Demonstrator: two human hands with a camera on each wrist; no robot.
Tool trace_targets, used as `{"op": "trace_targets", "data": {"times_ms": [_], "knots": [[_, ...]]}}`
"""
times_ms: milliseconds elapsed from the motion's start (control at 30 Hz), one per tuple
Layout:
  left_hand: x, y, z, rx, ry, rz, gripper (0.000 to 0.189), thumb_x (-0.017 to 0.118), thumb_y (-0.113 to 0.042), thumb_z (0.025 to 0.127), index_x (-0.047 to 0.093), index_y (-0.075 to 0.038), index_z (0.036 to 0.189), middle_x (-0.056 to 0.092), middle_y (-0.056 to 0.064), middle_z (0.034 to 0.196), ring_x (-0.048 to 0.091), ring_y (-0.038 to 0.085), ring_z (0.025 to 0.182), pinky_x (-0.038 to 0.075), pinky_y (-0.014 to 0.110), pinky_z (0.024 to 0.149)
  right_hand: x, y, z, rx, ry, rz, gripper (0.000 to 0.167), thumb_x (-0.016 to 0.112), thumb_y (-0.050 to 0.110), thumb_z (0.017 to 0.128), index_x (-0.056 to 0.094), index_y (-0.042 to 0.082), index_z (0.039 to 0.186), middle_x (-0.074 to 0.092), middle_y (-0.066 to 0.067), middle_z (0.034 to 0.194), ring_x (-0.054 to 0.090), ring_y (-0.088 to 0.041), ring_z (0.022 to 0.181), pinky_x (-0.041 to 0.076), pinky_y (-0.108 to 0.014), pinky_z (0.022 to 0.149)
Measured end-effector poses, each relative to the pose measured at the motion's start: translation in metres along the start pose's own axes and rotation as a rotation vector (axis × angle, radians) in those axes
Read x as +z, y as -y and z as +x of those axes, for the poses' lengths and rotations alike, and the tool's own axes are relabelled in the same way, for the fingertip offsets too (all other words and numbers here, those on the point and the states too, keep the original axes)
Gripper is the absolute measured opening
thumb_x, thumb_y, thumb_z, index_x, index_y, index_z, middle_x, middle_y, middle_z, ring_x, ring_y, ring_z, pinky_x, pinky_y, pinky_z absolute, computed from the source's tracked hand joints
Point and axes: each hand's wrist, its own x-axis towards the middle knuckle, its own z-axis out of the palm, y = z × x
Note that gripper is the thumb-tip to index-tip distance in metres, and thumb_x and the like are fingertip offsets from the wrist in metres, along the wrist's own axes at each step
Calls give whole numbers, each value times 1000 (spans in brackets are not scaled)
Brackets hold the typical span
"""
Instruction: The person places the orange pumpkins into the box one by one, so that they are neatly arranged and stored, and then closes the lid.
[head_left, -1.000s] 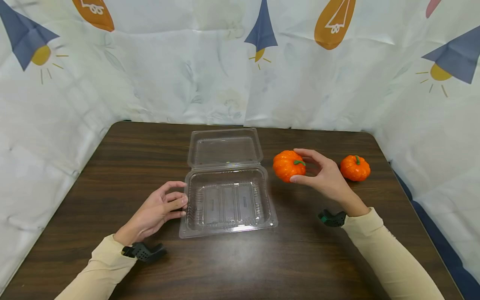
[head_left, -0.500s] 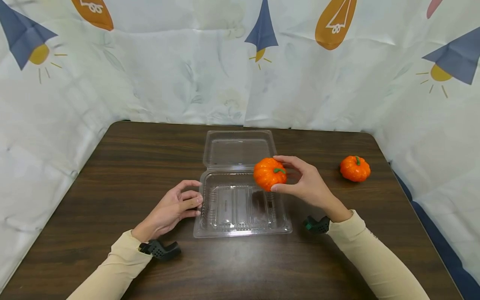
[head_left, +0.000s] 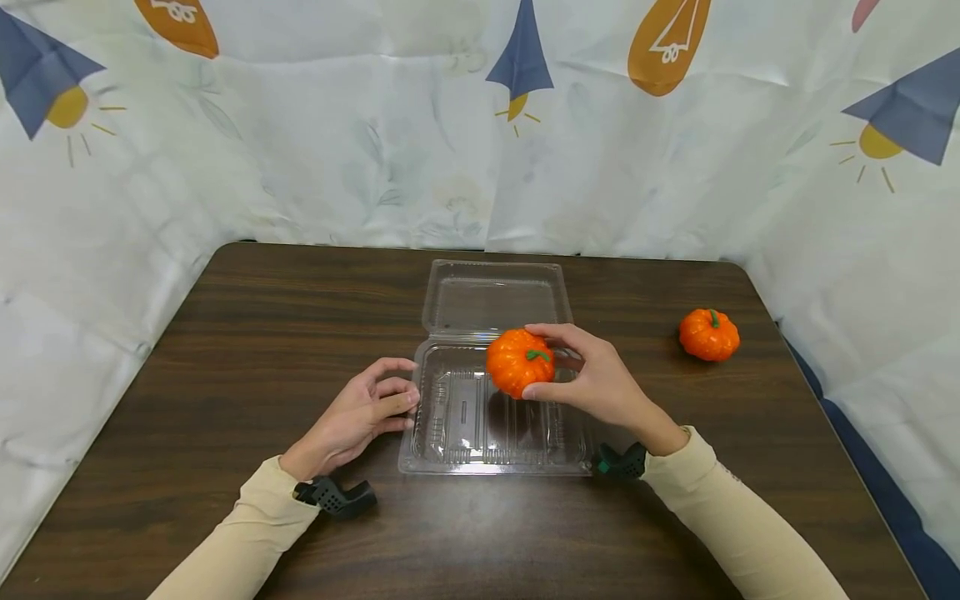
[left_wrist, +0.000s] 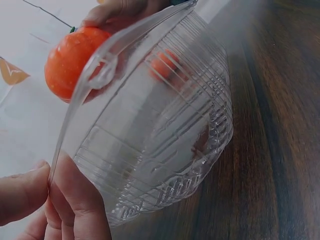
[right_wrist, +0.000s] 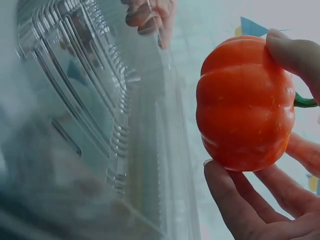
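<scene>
A clear plastic clamshell container lies on the table with its lid folded back away from the person. My left hand pinches the container's left rim, thumb on one side and fingers on the other, as the left wrist view shows. In my right hand is a small orange pumpkin with a green stem, held between thumb and fingers above the container's base. The right wrist view shows this pumpkin beside the rim, its stem turned toward the palm.
A second orange pumpkin sits at the right side of the dark wooden table. Behind the table hangs a white printed cloth, which also runs along both sides.
The right hand has carried the pumpkin left and nearer the person, from beside the container to over its base. The left hand and the container have shifted right.
</scene>
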Motion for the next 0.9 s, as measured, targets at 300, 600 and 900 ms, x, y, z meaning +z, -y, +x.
{"op": "trace_targets", "data": {"times_ms": [300,600,900], "knots": [[6,3,5,13,8,-30,53,68,-11,100,39,-9,145,66,-4,101,65,10,86,63,28,79,8,10,-7,-33,16,19,74,94,22,75,61,23,141,64,1,139,66,-18,119,59,-28,99],[13,6,10,24,11,-52,49,67,-8,100,40,-11,141,65,-4,97,65,11,83,63,27,78,20,12,-12,-18,16,-41,74,95,27,75,61,21,141,64,-2,140,64,-21,119,62,-31,95],[19,8,12,20,18,-64,48,67,-8,100,41,-12,140,64,-2,98,65,12,84,64,29,79,38,4,-9,10,-8,-106,75,96,33,73,63,22,139,67,1,135,66,-18,118,62,-31,93]]}}
